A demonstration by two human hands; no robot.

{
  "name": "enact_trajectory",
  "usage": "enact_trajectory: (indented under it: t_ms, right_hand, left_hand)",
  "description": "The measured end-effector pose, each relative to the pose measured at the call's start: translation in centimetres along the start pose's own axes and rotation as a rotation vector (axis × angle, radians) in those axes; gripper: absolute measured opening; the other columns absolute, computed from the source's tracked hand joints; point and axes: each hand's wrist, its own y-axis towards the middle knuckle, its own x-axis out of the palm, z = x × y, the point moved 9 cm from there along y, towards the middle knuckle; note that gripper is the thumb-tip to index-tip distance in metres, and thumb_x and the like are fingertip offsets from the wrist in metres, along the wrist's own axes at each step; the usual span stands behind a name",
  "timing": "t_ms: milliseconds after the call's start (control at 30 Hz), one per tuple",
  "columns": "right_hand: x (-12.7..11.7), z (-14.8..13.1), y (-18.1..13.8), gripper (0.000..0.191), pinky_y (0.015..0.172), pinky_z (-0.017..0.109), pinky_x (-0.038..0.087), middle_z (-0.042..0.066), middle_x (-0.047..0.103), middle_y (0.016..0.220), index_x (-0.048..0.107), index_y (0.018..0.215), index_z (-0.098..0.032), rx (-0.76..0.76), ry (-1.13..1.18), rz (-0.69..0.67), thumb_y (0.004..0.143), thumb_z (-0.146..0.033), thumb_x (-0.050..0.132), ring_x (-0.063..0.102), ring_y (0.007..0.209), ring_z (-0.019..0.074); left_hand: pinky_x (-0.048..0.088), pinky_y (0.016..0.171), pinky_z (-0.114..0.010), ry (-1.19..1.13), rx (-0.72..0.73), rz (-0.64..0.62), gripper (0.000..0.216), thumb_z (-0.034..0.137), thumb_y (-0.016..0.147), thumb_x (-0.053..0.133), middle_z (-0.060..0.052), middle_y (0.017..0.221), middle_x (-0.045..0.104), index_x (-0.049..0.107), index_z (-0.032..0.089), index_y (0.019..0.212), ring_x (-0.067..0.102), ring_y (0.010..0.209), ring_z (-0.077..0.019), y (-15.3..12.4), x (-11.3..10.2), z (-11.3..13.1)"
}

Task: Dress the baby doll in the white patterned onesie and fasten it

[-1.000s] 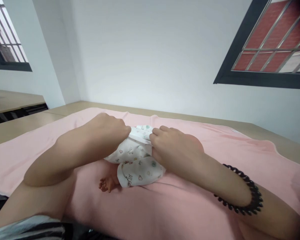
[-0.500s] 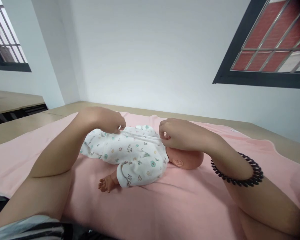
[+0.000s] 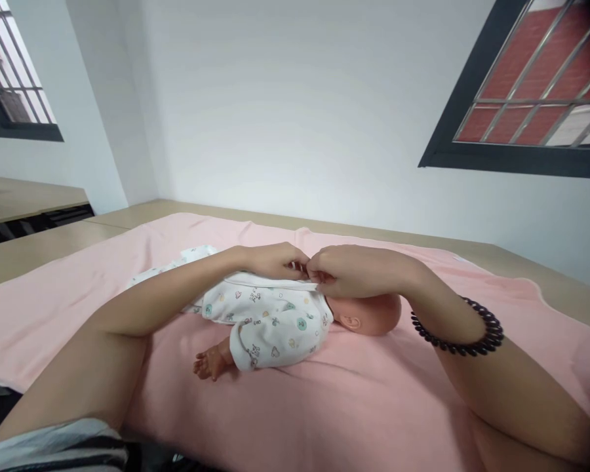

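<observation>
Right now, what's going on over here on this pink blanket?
A person is working on a baby doll that lies on a pink blanket spread over a wooden table. The doll wears a white printed onesie. Both hands meet at the top edge of the garment near the doll's neck: the left hand and right hand pinch the fabric with their fingertips close together. The right wrist carries a dark coil band. One bare doll hand sticks out of the sleeve.

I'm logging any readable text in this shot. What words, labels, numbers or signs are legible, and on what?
None can be read.
The doll's white garment, pinched at the neck by the left hand and right hand, carries small printed pictures only; any lettering among them is too small to tell.
The pink blanket shows no text.
</observation>
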Motion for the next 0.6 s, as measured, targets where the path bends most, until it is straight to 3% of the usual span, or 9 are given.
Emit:
enact_trajectory:
  t_ms: [133,433,600]
  right_hand:
    - [0.3,0.7,0.2,0.013,0.056,0.032,0.028,-0.001,0.05,0.066,0.048,0.068,-0.02,0.011,-0.01,0.028,0.08,-0.016,0.05,0.039,0.057,0.0133]
    - [-0.2,0.8,-0.3,0.027,0.053,0.033,0.024,-0.002,0.034,0.057,0.032,0.061,-0.02,0.064,-0.049,0.067,0.081,-0.013,0.049,0.027,0.054,0.0125]
    - [-0.8,1.2,-0.6,0.029,0.05,0.033,0.025,-0.001,0.041,0.057,0.034,0.059,-0.02,0.123,-0.075,0.133,0.083,-0.012,0.049,0.03,0.051,0.012]
  left_hand:
    - [0.049,0.079,-0.027,-0.022,0.003,0.032,0.021,0.025,0.095,0.055,-0.005,0.106,0.074,0.071,0.018,0.104,0.065,0.089,-0.0146,0.4,0.3,-0.5]
    - [0.049,0.076,-0.026,-0.097,0.007,0.146,0.014,0.021,0.087,0.063,-0.005,0.097,0.074,0.072,0.015,0.096,0.063,0.083,-0.0137,1.4,0.3,-1.7]
    - [0.049,0.074,-0.025,-0.07,-0.01,0.154,0.02,0.032,0.089,0.067,-0.006,0.098,0.072,0.071,0.014,0.098,0.062,0.081,-0.0136,1.5,0.6,-2.5]
